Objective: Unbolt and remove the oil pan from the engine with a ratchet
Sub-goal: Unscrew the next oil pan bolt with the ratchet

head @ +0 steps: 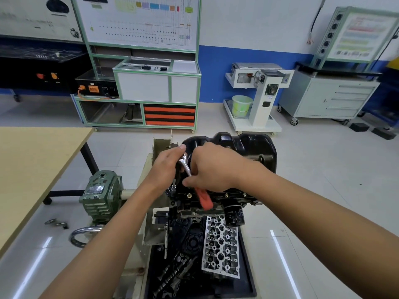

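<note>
At the middle of the view, the black oil pan (248,152) sits on top of the upturned engine (190,212), which hangs in a cream stand (149,169). Both hands meet at the pan's near left corner. The left hand (166,167) curls its fingers over the chrome head of the ratchet (186,166), pressing it from above. The right hand (211,169) grips the ratchet's shaft, and the red grip pokes out below the palm toward the camera. A short socket extension (174,186) drops from under the left hand to the pan's flange. Several bolts (226,194) show along the near edge of that flange, to the right of the hands. Just below the flange, a black oil filter (234,214) juts from the engine. Beneath it a grey cylinder head (220,244) lies in the stand's dark tray (248,277), beside loose dark parts. Left of the stand are a green gearbox (101,190) and a steel handwheel (83,235). A pale wooden surface (32,158) fills the left side. Against the far wall stand a green-framed training bench (157,83), a pale green bucket (241,105) and a grey drawer cabinet (328,98).
</note>
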A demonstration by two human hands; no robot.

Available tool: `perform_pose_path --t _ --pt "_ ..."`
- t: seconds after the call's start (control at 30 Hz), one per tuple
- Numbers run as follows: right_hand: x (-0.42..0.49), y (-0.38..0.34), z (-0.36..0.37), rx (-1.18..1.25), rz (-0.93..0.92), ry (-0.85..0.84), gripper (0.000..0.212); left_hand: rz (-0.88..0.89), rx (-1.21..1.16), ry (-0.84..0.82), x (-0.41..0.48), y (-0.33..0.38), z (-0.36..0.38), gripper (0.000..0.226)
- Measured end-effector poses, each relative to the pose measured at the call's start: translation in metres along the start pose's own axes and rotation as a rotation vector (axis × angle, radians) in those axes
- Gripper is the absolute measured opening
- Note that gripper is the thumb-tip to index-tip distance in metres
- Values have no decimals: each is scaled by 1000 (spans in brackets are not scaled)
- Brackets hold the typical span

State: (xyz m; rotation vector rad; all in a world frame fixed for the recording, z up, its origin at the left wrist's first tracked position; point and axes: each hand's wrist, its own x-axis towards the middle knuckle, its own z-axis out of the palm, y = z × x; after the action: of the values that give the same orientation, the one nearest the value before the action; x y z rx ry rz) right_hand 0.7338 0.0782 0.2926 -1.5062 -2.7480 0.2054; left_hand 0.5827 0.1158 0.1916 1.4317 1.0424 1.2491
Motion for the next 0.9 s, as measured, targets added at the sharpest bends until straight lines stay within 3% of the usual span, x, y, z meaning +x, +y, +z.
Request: perform_pose_path --t 0.2,0.3,0.37,0.6,0.73,0.8,0.9 --pt "4 8 -7 -34 28 -49 36 19 12 -52 -1 2 -4 55" --pt "13 22 -7 -141 57 63 31 5 22 -182 -1 1 -13 58" --pt "22 28 -4 -184 80 142 14 14 37 -238 0 -1 -16 58" --pt "38 37 14 -135 -112 162 62 -41 48 -319 2 -4 -16 44" --pt "35 37 19 -199 -143 104 75 -41 49 -323 3 -4 -16 45" --pt "32 37 16 -208 -113 108 66 -37 46 -269 2 -6 -13 47" --pt "25 33 7 -251 -69 135 30 -29 63 -223 2 -7 -10 48"
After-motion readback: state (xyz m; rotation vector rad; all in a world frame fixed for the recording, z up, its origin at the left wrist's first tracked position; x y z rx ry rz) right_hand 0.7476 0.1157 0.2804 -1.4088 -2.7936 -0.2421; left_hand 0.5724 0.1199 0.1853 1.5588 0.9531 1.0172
